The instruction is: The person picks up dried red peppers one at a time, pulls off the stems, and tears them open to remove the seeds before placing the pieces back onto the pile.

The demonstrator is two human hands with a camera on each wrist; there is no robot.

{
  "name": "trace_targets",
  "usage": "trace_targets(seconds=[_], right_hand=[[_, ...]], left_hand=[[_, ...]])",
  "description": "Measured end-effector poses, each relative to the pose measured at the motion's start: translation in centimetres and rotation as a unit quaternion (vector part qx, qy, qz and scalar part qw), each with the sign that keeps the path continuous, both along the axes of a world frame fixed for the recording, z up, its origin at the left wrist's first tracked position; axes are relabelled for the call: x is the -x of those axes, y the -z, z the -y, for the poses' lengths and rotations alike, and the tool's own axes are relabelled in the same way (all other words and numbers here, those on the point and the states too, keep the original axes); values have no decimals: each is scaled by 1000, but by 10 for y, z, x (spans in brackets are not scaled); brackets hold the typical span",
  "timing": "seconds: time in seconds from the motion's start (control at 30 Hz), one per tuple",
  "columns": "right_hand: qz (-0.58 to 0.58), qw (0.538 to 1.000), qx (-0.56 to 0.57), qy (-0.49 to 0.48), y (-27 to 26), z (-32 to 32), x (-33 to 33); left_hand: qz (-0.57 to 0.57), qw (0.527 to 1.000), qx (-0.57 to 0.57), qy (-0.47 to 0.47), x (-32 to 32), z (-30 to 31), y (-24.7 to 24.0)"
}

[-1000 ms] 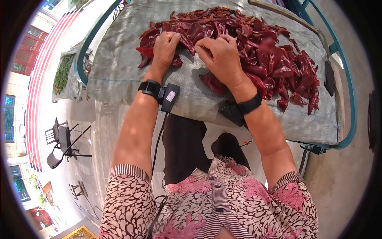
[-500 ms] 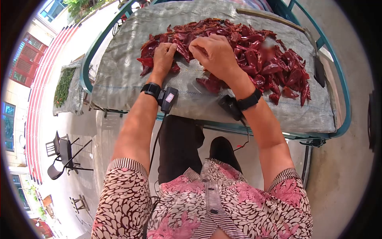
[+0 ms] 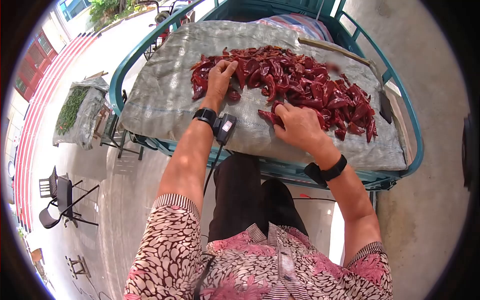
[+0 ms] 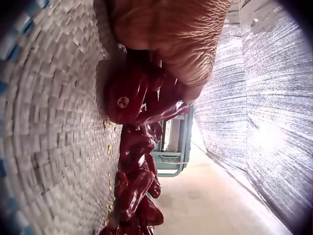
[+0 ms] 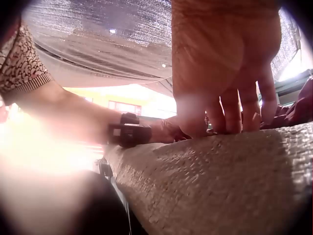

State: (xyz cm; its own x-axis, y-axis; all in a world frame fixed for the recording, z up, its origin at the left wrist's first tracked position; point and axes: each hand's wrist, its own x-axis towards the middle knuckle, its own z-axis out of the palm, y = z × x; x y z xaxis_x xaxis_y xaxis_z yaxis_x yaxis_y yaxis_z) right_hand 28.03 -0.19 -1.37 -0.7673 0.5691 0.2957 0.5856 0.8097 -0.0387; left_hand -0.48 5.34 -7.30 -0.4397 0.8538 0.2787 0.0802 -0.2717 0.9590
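Note:
My left hand (image 3: 220, 82) pinches a glossy dried red chili pepper (image 4: 129, 95) between thumb and fingers at the left end of the pile; the thumb presses along it in the left wrist view. Lower and to the right, my right hand (image 3: 301, 126) is down on the woven sheet with thumb and fingers around another red chili pepper (image 3: 270, 117), whose end sticks out to the left. The right wrist view shows the fingers (image 5: 232, 115) reaching down to the sheet; the hand hides most of that pepper. A heap of red chili peppers (image 3: 300, 75) lies beyond both hands.
The grey woven sheet (image 3: 165, 95) covers the teal cart bed, edged by a teal rail (image 3: 122, 75). A wooden strip (image 3: 332, 48) and a dark flat object (image 3: 385, 106) lie on it. Green produce (image 3: 73, 110) and a black chair (image 3: 64, 197) stand left.
My right hand has moved away from the left hand, down and right to the pepper at the sheet's front. The left hand stays at the pile's left end. The head view has shifted.

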Motion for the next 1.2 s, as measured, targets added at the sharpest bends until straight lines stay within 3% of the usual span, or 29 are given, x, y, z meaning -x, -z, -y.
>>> trace_targets(seconds=[0.07, 0.2, 0.3, 0.33, 0.43, 0.47, 0.57, 0.7, 0.83, 0.9, 1.1, 1.2], right_hand=[[13, 999, 30, 29, -1, -2, 5], [-157, 981, 115, 22, -19, -10, 18], [-248, 960, 100, -80, -13, -45, 33], [-244, 953, 166, -69, -25, -43, 39], [-271, 942, 181, -78, -28, -61, 63], [-277, 929, 244, -45, -31, -63, 69], [-235, 934, 271, -13, -37, -78, 88], [-187, 957, 224, -3, -35, -90, 108], [-226, 948, 223, 7, -23, -86, 120], [-248, 935, 252, 32, -18, -83, 126], [-297, 904, 301, 66, 8, -86, 145], [-291, 849, 436, 62, -2, -77, 139]], left_hand=[[-29, 998, -39, -32, 3, -8, 9], [-77, 994, -46, -66, 6, -12, 12], [-70, 995, -28, -67, 1, -7, 7], [-60, 996, -17, -65, -2, -3, 3], [-7, 999, -13, -31, -10, 6, -8], [-5, 1000, -24, -18, -10, 5, -6], [-5, 998, -51, 24, -3, -10, 8], [25, 994, -91, 48, -2, -11, 9], [-17, 997, -66, 40, -1, -13, 9], [-66, 996, -58, 27, -1, -11, 9], [18, 996, -73, 57, 5, -17, 21], [28, 997, -32, 57, 5, -10, 13]])
